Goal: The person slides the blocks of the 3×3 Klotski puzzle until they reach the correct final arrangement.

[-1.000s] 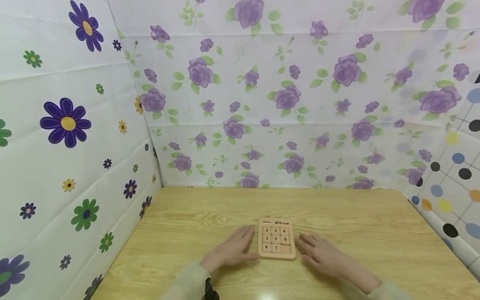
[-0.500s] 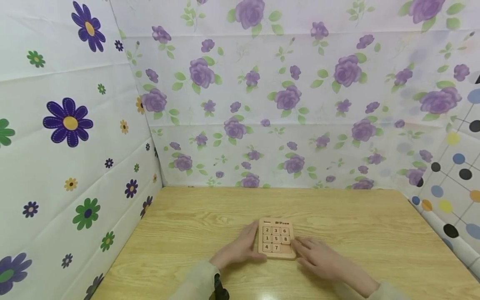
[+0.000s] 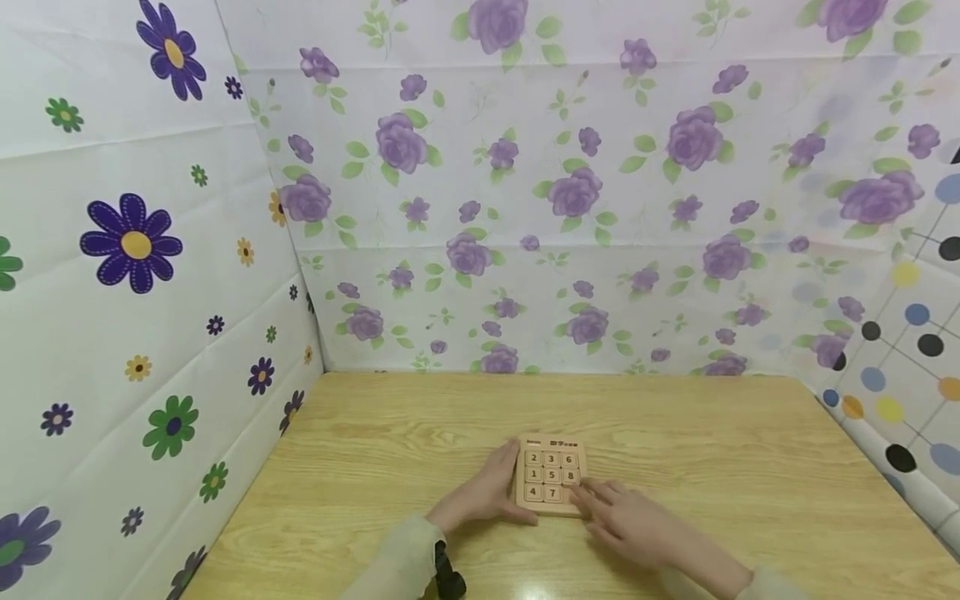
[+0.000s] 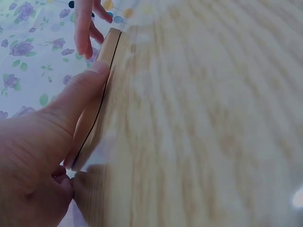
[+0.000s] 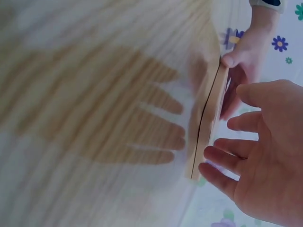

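A wooden sliding number puzzle [image 3: 552,476] lies flat on the table, its rows reading 2 3 6, 1 5 8, and 4 7 with a gap at the lower right. My left hand [image 3: 483,492] holds it at the left side, fingers along that edge and the thumb [image 4: 90,82] pressed to the near edge. My right hand [image 3: 632,523] reaches over the lower right corner, its fingertips overlapping the gap in the head view. In the right wrist view the fingers [image 5: 232,149] of that hand are spread and loosely bent beside the board's edge.
The wood-grain table [image 3: 405,425] reflects light and the hands. A purple-rose cloth [image 3: 573,196] stands behind it, a daisy-print cloth [image 3: 135,333] on the left and a dotted cloth [image 3: 892,375] on the right. A black band [image 3: 447,571] shows at the left sleeve.
Both hands have come in to the puzzle. My left hand has moved right and taken its side and near edge; my right hand has moved left over the lower right corner. The tiles are unchanged.
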Tool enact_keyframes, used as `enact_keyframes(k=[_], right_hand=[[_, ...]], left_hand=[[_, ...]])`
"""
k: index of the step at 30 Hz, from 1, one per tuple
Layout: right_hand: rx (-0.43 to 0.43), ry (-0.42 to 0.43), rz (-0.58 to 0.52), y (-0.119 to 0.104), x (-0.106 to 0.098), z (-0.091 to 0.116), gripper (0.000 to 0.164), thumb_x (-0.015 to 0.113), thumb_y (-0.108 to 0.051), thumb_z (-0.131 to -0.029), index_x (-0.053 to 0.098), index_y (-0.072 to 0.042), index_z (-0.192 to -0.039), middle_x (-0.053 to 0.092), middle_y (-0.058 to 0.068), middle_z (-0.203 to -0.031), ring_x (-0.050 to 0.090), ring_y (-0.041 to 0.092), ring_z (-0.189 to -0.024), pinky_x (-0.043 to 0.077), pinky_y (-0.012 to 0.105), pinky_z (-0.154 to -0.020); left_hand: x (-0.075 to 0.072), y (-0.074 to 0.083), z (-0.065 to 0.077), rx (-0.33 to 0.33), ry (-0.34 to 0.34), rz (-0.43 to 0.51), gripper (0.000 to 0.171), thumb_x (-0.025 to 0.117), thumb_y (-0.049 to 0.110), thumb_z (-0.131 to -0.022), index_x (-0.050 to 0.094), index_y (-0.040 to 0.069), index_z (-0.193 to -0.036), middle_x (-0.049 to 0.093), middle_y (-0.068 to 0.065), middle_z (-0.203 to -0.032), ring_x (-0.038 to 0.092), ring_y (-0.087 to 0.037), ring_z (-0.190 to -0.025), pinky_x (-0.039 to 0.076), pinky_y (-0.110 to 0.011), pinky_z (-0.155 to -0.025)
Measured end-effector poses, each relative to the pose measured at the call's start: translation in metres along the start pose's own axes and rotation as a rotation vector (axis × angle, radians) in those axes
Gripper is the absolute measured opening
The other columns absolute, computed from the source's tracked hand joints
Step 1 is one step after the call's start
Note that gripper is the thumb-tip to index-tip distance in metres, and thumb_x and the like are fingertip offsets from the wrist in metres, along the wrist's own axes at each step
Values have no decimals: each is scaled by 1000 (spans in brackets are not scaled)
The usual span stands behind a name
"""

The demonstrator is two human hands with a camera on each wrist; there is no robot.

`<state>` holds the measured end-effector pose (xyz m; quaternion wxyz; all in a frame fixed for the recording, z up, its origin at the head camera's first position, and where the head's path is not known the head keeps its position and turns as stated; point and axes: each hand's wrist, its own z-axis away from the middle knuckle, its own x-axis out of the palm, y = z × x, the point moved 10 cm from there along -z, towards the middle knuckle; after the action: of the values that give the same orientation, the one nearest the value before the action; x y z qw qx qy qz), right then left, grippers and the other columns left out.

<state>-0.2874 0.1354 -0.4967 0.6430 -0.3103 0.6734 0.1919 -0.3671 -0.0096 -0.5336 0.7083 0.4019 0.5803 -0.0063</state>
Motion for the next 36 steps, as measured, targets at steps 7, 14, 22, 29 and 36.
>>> enact_keyframes(k=[7,14,22,29,36], right_hand=[[-32,53,135,-13,0,-2,56,52,-34,-98,41,-10,-147,45,11,-149,51,30,-129,46,47,-106],[3,45,132,-23,-1,-5,55,54,-28,-96,41,-8,-146,44,12,-149,58,27,-117,52,43,-98],[51,6,116,-26,10,-10,56,50,-29,-98,37,-10,-149,42,11,-151,59,27,-117,53,44,-96],[38,21,118,-33,11,-14,53,51,-26,-98,41,-8,-147,46,10,-149,62,24,-111,57,39,-86],[69,-32,60,-35,17,-18,50,47,-23,-100,40,-7,-147,45,14,-149,68,25,-98,60,36,-75]], left_hand=[[0,2,-1,1,-9,-19,130,83,51,-67,4,-6,-153,7,-23,-161,11,-34,-150,19,-45,-123],[0,4,-1,23,-16,-28,127,82,50,-70,4,-8,-152,7,-25,-161,11,-36,-149,19,-47,-122],[-1,2,0,7,-16,-15,128,82,50,-68,4,-6,-152,6,-23,-161,10,-34,-150,18,-46,-123],[1,1,0,-3,-22,-27,128,81,52,-69,4,-6,-153,5,-21,-162,9,-33,-150,17,-45,-123],[2,2,1,-1,-37,-47,126,80,52,-71,5,-8,-152,6,-24,-161,9,-35,-150,18,-46,-123]])
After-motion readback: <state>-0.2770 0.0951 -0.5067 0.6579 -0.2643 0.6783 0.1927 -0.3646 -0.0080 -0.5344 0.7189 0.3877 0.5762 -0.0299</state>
